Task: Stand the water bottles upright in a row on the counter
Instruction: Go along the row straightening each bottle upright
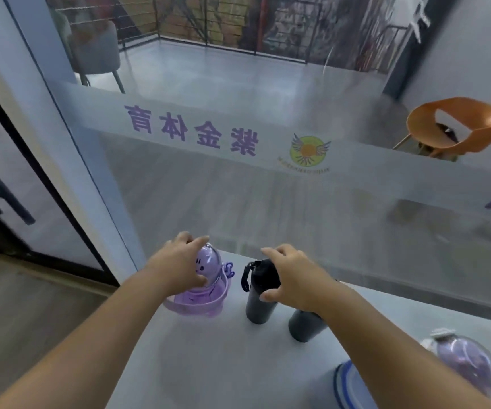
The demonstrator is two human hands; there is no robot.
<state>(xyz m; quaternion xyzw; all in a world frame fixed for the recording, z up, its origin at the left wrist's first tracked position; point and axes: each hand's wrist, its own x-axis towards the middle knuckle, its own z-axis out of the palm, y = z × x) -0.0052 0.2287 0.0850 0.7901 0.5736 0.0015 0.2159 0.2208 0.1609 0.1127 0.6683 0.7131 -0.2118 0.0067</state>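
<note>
A clear purple bottle with a domed lid stands upright near the counter's far left corner. My left hand grips its dome from the left. Beside it stands a black bottle with a strap; my right hand holds its cap end from the right. A second dark bottle stands just right of it, partly hidden under my right forearm. At the right edge stands another purple bottle with a white cap. A pale blue-banded bottle shows at the bottom.
The white counter runs along a glass wall with purple lettering and a round logo. The counter's left edge drops to a wood floor. An orange chair and a grey chair stand beyond the glass.
</note>
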